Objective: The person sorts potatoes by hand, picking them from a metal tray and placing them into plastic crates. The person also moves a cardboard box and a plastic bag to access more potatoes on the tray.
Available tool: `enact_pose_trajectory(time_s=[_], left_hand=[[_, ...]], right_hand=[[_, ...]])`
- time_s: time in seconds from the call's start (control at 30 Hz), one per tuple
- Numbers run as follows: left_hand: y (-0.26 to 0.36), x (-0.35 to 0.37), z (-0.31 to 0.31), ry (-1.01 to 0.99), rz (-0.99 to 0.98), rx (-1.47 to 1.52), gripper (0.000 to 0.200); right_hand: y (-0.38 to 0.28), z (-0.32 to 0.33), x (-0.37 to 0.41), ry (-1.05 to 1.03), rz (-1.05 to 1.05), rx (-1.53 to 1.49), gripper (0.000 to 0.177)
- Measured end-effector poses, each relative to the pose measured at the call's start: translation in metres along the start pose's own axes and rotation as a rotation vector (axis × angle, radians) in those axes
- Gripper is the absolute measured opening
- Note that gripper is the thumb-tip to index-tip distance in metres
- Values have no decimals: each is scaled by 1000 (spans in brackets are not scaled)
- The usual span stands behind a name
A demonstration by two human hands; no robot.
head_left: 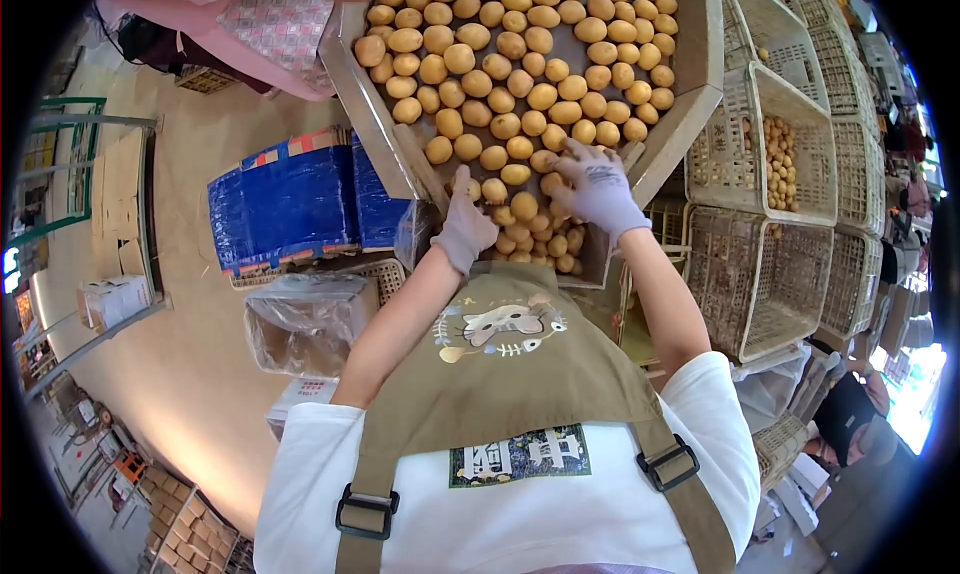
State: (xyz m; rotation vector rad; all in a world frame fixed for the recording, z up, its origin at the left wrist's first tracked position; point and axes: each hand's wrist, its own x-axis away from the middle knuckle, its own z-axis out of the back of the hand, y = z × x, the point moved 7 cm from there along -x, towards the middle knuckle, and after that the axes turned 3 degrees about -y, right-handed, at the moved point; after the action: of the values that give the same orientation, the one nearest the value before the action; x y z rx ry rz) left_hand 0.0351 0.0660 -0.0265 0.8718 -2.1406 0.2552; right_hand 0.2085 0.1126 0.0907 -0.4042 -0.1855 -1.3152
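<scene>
Many yellow-brown oval fruits, potato-like [511, 45], are spread over a sorting table with raised side boards [668, 134]. My left hand [466, 224], in a pale glove, is at the left side of the table's narrow outlet. Its fingers point forward beside the fruits and hold nothing that I can see. My right hand [600, 186], in a pale glove with a dark print, lies over fruits at the outlet's right side, its fingers apart and touching them. Between my hands, more fruits [545, 242] are heaped in a container against my apron.
Stacked plastic crates [765, 269] stand on the right, one holding small fruits [780, 164]. On the left are a blue-wrapped box [285, 209] and a plastic-lined carton [310, 319]. A person in a pink garment [285, 24] is at the upper left; another person [850, 419] is at the lower right.
</scene>
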Motion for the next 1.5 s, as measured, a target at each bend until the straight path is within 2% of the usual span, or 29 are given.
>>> enact_pose_trajectory(time_s=[0.03, 0.1, 0.13, 0.17, 0.23, 0.3, 0.33, 0.4, 0.47, 0.53, 0.63, 0.67, 0.7, 0.73, 0.77, 0.8, 0.9, 0.93, 1.03, 1.07, 1.13, 1.17, 1.2, 1.23, 1.3, 1.33, 1.37, 1.43, 1.5], left_hand=[[3, -2, -1, -13, -23, -21, 69], [10, -5, -2, -53, -78, -140, 73], [14, -8, -1, -80, -115, -241, 75], [17, -9, -1, -107, -173, -405, 77], [29, -4, -13, -140, -387, -1016, 80], [30, 11, -27, 42, -689, -2060, 76], [35, 22, -33, 141, -753, -2177, 74], [32, 9, -19, 29, -564, -1849, 76], [28, 9, -21, 136, -521, -2223, 78], [30, 13, -26, 155, -559, -2293, 77], [27, 6, -14, 203, -630, -2353, 75], [24, -4, -4, 222, -659, -2366, 74], [13, -17, 3, -211, -674, -1756, 72], [6, -28, 11, -554, -628, -1107, 71], [7, -34, 17, -568, -482, -678, 73], [9, -38, 22, -558, -368, -236, 74], [-9, -12, 22, 225, 131, 325, 89], [-9, -22, 25, 38, 60, 235, 108], [-9, -8, 13, 82, 121, 223, 116], [-9, -4, 10, 53, 142, 220, 118], [-7, -1, 15, 97, 211, 367, 107], [-7, 2, 9, 87, 175, 374, 105], [-7, 6, 3, 76, 140, 381, 103], [-7, 9, -3, 66, 104, 389, 101], [-8, 7, -4, 17, 63, 355, 99], [-10, 5, -2, 59, 41, 351, 94], [-10, 4, -3, 15, 30, 361, 93], [-11, 1, -7, -73, 8, 385, 90], [-13, 3, -10, -131, 21, 397, 88]], right_hand=[[18, -10, -14, -263, -130, -357, 50], [16, 23, -10, 264, -204, -90, 51], [11, 6, -15, 89, -212, -25, 55], [-2, -6, -13, 16, -144, 17, 62], [-10, -18, -6, -215, -131, 118, 67], [-8, -19, -4, -246, -118, 104, 69], [-8, -18, -2, -232, -120, 78, 70], [-10, -16, -3, -245, -134, 86, 71], [-9, -20, -3, -234, -123, 87, 71], [-8, -19, -2, -207, -119, 79, 68], [-9, -21, -2, -41, -115, 69, 60], [-13, -22, -1, 142, -43, 56, 56], [-17, -20, 4, 325, 32, 44, 51], [-35, -7, 11, 414, 123, 28, 46], [-51, -5, 14, 382, 175, 61, 49], [-62, -12, 16, 339, 219, 68, 45], [-87, -65, 3, 232, 291, 204, 33], [-95, -73, -4, 164, 289, 241, 27], [-99, -72, -14, 172, 291, 233, 18], [-97, -57, -7, 240, 313, 105, 21], [-82, -21, 20, 372, 356, -152, 28], [-67, 2, 42, 533, 373, -303, 38], [-52, 22, 72, 635, 323, -321, 43], [-31, 27, 98, 649, 233, -325, 43], [27, 5, 154, 724, 34, -238, 42], [58, -19, 174, 552, -183, -87, 43], [86, -47, 193, 283, -439, 77, 44], [98, -43, 204, 446, -495, 19, 45], [53, 4, 167, 667, -265, -110, 42]])
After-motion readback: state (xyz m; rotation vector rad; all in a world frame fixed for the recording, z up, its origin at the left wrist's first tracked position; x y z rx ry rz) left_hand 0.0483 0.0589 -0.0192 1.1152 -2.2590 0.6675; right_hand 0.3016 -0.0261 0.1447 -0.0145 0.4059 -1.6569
